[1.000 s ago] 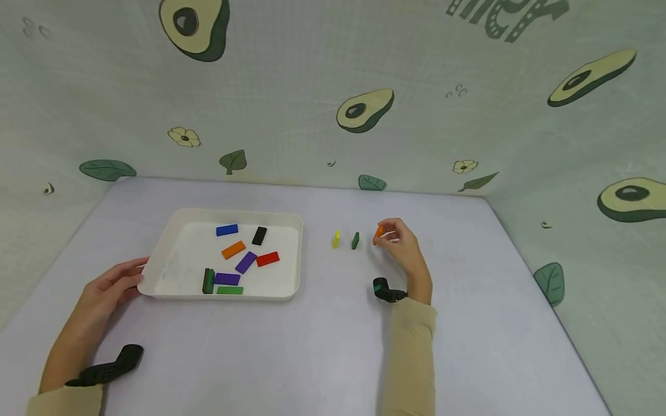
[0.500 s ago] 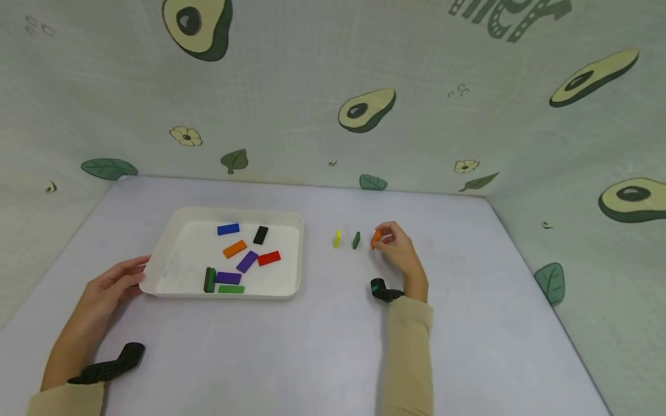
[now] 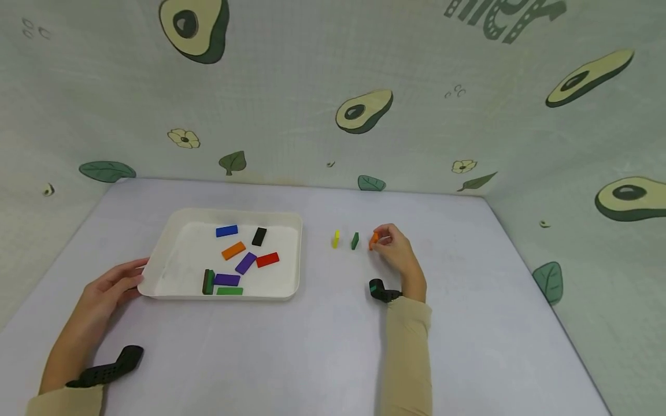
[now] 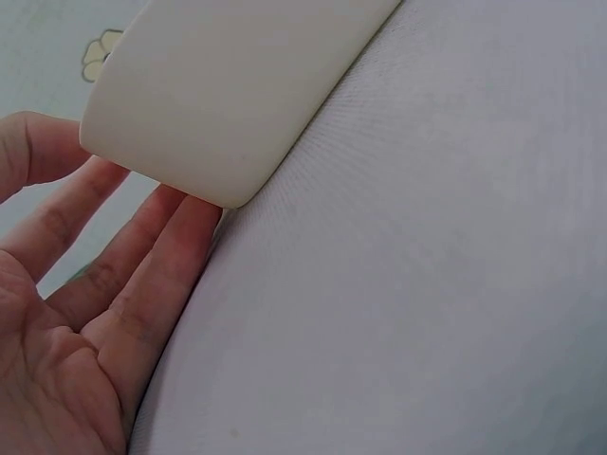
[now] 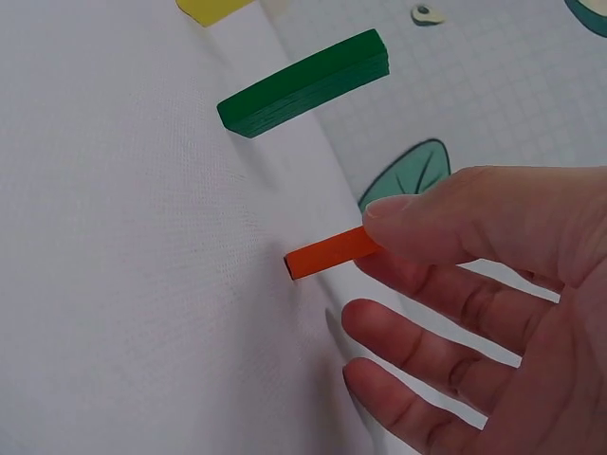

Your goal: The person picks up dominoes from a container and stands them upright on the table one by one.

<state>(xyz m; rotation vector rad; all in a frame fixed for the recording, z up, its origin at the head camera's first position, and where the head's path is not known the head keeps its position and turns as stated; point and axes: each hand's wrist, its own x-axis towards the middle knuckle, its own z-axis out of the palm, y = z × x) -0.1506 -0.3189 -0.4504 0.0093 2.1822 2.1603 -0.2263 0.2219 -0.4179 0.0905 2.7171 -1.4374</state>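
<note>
Between thumb and forefinger my right hand [image 3: 396, 248] pinches an orange domino [image 5: 332, 252], held on end, its lower end close to the table. In the right wrist view, the other fingers are spread below it. Just left of it stands a green domino [image 3: 355, 241], upright, and beyond that a yellow domino [image 3: 336, 239], also upright. My left hand [image 3: 109, 289] touches the left end of a white tray [image 3: 218, 297]. Its fingers [image 4: 152, 256] are loosely extended against the tray's corner in the left wrist view.
Several dominoes lie in the tray, among them a blue one [image 3: 226, 231], a black one [image 3: 259, 236], a red one [image 3: 267, 259] and a light green one [image 3: 229, 291]. A cloth backdrop [image 3: 291, 75] printed with avocados rises behind the white table [image 3: 291, 358].
My right hand has shifted slightly left and nearer me with the orange domino, bringing it closer to the green one. The left hand stays at the tray.
</note>
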